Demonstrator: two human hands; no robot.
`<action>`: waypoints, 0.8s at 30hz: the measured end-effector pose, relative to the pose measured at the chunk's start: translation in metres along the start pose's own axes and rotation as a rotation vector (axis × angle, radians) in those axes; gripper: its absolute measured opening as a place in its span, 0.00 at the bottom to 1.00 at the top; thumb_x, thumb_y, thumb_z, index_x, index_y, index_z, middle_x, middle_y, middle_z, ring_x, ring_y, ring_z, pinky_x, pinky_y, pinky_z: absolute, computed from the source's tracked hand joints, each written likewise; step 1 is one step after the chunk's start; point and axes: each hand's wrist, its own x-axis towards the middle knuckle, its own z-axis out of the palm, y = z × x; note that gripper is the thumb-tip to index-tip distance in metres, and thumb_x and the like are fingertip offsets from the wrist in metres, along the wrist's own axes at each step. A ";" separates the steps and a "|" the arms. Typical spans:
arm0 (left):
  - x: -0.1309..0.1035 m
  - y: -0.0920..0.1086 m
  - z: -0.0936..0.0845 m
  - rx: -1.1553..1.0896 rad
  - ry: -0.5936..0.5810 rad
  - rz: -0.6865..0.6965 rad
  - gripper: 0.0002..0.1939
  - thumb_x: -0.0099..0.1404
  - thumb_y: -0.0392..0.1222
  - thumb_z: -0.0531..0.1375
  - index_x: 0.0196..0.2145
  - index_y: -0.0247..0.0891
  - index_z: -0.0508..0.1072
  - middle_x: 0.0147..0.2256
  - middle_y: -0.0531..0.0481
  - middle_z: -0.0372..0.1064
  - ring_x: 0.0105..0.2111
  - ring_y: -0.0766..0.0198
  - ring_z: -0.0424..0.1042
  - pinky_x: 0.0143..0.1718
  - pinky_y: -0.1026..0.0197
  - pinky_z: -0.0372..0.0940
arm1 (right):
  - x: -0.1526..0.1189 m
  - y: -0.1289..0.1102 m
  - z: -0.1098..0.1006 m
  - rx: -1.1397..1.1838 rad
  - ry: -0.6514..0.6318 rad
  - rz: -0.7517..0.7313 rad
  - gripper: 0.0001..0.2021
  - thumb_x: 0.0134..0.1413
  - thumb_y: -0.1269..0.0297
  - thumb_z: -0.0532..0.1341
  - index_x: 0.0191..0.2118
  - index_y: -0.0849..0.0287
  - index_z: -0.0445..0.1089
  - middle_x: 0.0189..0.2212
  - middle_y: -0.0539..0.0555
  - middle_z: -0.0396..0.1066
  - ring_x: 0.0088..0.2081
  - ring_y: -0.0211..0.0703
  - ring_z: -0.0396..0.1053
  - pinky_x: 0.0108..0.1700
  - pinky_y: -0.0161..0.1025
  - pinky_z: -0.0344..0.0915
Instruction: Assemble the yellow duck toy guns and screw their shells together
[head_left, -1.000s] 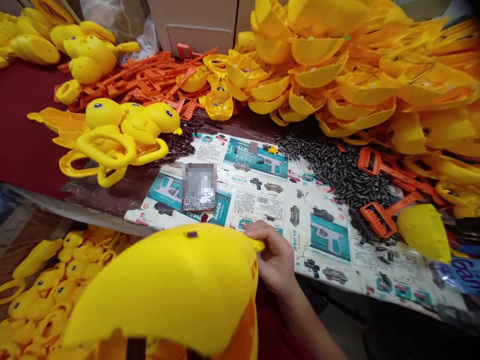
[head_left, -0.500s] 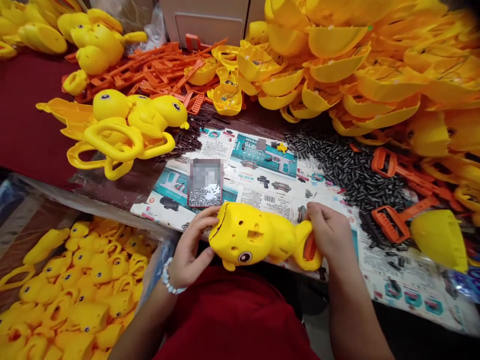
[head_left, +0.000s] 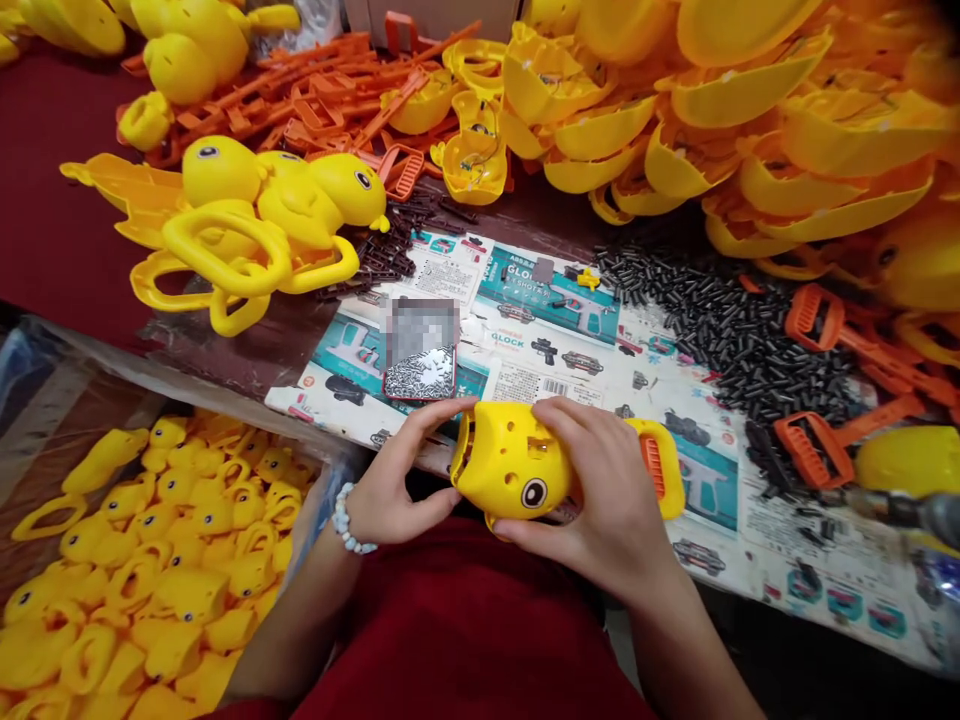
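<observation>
- Printed white-and-teal cardboard [head_left: 506, 340] covers part of the dark-red tabletop [head_left: 559, 220].
- Between both hands, over the tabletop's near edge, is a yellow plastic duck-shaped toy [head_left: 514, 470].
- Right hand [head_left: 615, 500]: now around the toy's body, off its looped handle; fingers curved, partly open, bracing it.
- Left hand [head_left: 394, 490]: fingers and thumb spread wide at the gapped end, apparently steadying it.
- Small silver metal pieces [head_left: 421, 375] lie just beyond.

Workshop, toy-assembly type: tabletop [head_left: 675, 520] covered with printed packaging card, heaped black pins [head_left: 720, 330], tray of small metal pieces [head_left: 421, 372], stacked yellow half-shells [head_left: 600, 130], piled orange plastic parts [head_left: 300, 110], box of yellow duck-like bodies [head_left: 157, 540].
</observation>
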 end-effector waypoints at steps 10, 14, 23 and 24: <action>-0.002 -0.005 0.022 -0.098 0.126 -0.093 0.36 0.55 0.32 0.66 0.59 0.43 0.58 0.57 0.39 0.58 0.55 0.53 0.66 0.55 0.57 0.66 | -0.009 -0.012 0.005 -0.074 0.022 -0.061 0.34 0.51 0.42 0.59 0.54 0.67 0.58 0.50 0.67 0.64 0.51 0.58 0.62 0.55 0.54 0.55; -0.005 -0.007 0.023 -0.094 0.184 -0.042 0.34 0.56 0.32 0.65 0.58 0.44 0.58 0.57 0.40 0.58 0.57 0.52 0.64 0.57 0.53 0.64 | -0.008 -0.014 0.005 -0.079 0.015 -0.072 0.33 0.52 0.43 0.59 0.52 0.69 0.60 0.49 0.68 0.65 0.50 0.58 0.61 0.55 0.54 0.55; -0.008 -0.015 0.022 -0.015 0.145 -0.039 0.37 0.56 0.35 0.65 0.61 0.44 0.56 0.58 0.38 0.58 0.57 0.50 0.63 0.57 0.52 0.64 | -0.006 -0.013 0.003 -0.085 -0.040 -0.048 0.33 0.53 0.42 0.57 0.53 0.68 0.59 0.50 0.68 0.64 0.50 0.58 0.60 0.54 0.54 0.54; -0.008 -0.015 0.021 0.013 0.142 -0.030 0.37 0.56 0.36 0.65 0.61 0.44 0.56 0.58 0.38 0.58 0.57 0.50 0.63 0.58 0.51 0.62 | -0.006 -0.013 0.004 -0.085 -0.042 -0.044 0.33 0.53 0.41 0.57 0.53 0.67 0.59 0.50 0.68 0.64 0.49 0.58 0.61 0.54 0.54 0.53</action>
